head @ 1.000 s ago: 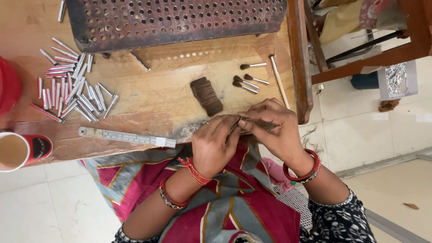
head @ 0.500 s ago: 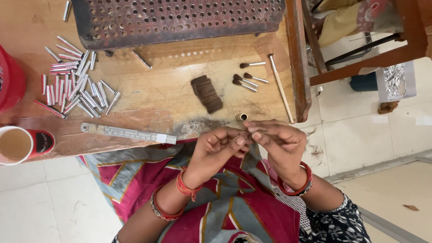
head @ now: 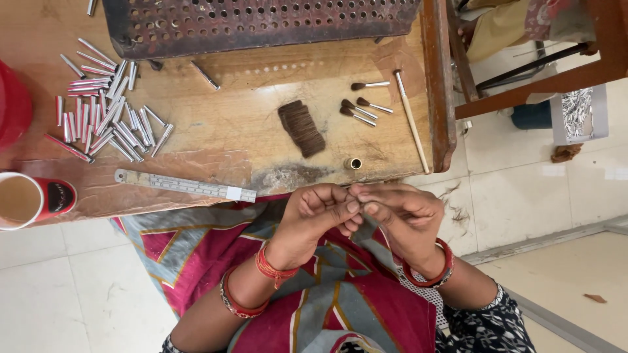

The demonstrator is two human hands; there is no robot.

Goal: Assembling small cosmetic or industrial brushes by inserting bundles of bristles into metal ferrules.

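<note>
Your fingertips meet just below the counter edge [head: 275, 180], over your lap. Both grips are pinched shut on something very small, probably a tuft of hair [head: 356, 196]; it is too fine to make out, so take that as a guess. Left hand [head: 317, 212] curls in from the left, thumb and forefinger pressed together. Right hand [head: 402, 212] meets it from the other side, fingers likewise closed. Holding it low and close to the body keeps the work steady and near your eyes.

Just above the hands a small brass ferrule [head: 353, 163] stands on end at the counter edge, within easy reach. Further up lies a dark bundle of hair [head: 302, 127], flat and loose. To its right, three small finished brushes [head: 361, 108] lie near a thin pale stick [head: 411, 121].

Left of centre, a metal ruler [head: 186, 185] lies along the edge. Beyond it, a heap of silver tubes [head: 104, 114], scattered. A perforated metal tray [head: 261, 23] sits at the back. A red-banded cup [head: 29, 199] is at far left.
</note>
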